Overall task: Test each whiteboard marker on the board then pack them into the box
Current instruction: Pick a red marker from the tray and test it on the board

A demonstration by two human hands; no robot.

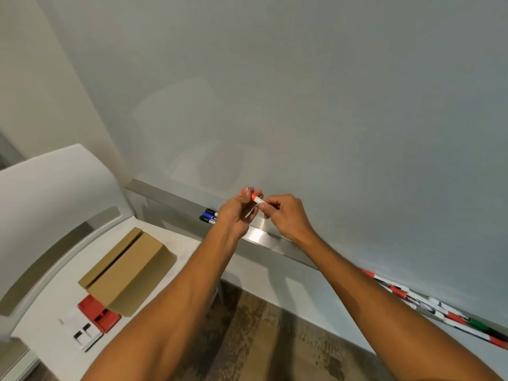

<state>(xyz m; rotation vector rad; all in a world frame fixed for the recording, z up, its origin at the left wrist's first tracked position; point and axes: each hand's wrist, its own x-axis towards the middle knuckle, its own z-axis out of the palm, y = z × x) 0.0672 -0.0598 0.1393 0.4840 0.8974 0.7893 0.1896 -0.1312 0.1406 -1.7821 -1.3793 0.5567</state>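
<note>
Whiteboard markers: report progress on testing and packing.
Done: nothing visible; pale whiteboard unmarked, brown cardboard box looks closed. In hand: left hand and right hand grip a red-capped white marker. Left: the other markers along the metal tray, then packing.

The marker (256, 198) shows only between the fingers (265, 207); its print is too small to read. Left of them, tray markers (209, 215) run behind the left hand (236, 213).

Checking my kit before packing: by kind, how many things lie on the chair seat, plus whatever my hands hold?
Cardboard box: 1
Red eraser: 1
White pack with dark squares: 1
Red marker, held by left hand and right hand: 1
Total: 4
</note>
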